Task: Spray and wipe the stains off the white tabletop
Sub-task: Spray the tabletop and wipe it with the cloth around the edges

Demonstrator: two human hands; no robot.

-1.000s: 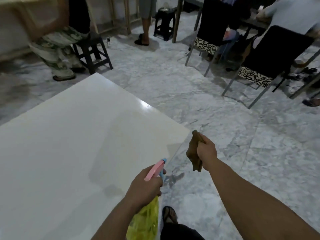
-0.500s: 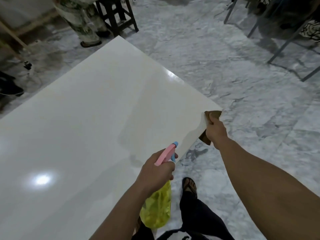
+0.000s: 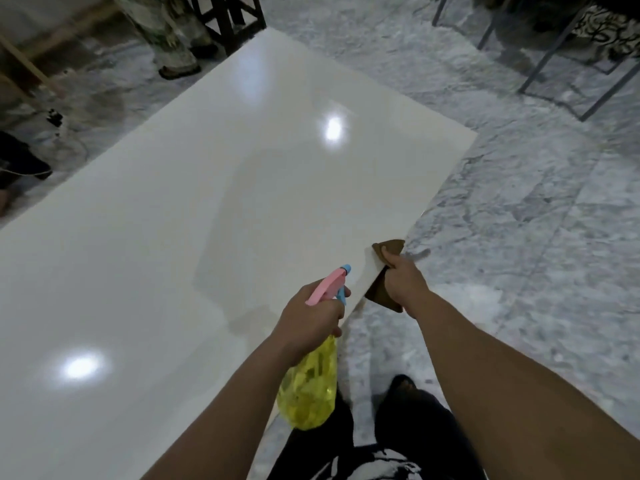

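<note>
Since a second ago, right hand (image 3: 403,282) has carried the brown cloth (image 3: 389,247) onto the table (image 3: 207,209) edge at 3 o'clock, fingers seemingly clamping it. Left hand (image 3: 308,322) grips the yellow spray bottle (image 3: 310,386) at 6.

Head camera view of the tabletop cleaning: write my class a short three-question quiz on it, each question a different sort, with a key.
1. True or false: the left hand grips the spray bottle.
2. The brown cloth held by the right hand is: A) at the edge of the white tabletop, B) on the floor, C) on a chair.
3. Fill in: the bottle's trigger head is pink and ____.

Key: 1 true; 2 A; 3 blue.
</note>
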